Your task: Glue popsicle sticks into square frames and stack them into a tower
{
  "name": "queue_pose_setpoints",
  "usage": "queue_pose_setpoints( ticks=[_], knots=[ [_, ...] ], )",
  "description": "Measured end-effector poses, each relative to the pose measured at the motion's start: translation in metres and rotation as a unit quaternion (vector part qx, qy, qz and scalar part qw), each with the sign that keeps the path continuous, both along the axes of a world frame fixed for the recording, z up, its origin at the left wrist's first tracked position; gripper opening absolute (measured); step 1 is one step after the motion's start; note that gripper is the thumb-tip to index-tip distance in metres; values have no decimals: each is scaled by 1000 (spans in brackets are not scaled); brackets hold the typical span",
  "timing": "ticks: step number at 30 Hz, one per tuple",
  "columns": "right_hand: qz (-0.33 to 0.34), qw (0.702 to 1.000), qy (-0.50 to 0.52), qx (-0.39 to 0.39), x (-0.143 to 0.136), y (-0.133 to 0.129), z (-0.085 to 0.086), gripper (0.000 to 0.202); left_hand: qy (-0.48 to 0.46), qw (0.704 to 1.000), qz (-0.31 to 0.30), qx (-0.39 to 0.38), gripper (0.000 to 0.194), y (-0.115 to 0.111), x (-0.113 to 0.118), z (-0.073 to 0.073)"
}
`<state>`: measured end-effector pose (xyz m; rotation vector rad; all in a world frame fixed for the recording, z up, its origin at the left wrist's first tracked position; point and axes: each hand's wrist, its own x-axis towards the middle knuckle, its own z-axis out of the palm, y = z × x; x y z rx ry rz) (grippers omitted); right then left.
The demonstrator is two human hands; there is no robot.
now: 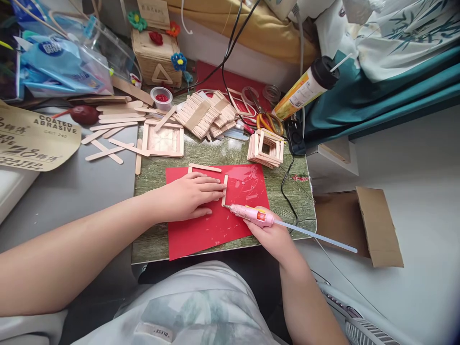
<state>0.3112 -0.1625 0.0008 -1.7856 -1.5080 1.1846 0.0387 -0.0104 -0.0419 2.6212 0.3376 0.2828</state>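
My right hand (270, 235) is wrapped round a pink hot glue gun (253, 215), from whose back a long clear glue stick (319, 238) sticks out. Its nozzle is at the near end of an upright-lying craft stick (224, 190) on a red sheet (201, 242). My left hand (190, 195) lies flat over the sheet with fingers stretched out, the fingertips touching that stick. Beyond the left hand, another craft stick (205, 167) lies crosswise at the sheet's far edge. Whatever is under the left palm is mostly hidden.
Behind the sheet stand a square stack of glued sticks (266, 147), a shallow stick tray (163, 139) and bundled craft sticks (201, 115). Loose sticks (108, 151) lie at left. A tall cup (305, 88), scissors (269, 122) and a black cable (287, 187) are at right.
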Motion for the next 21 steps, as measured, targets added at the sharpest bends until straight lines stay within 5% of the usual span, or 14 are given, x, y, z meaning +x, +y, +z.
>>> queue_pose_setpoints(
  ticks=[21],
  knots=[
    [15, 999, -13, -30, -1, 0, 6, 28, 7, 1000, -3, -7, 55, 1, 0, 0]
  ],
)
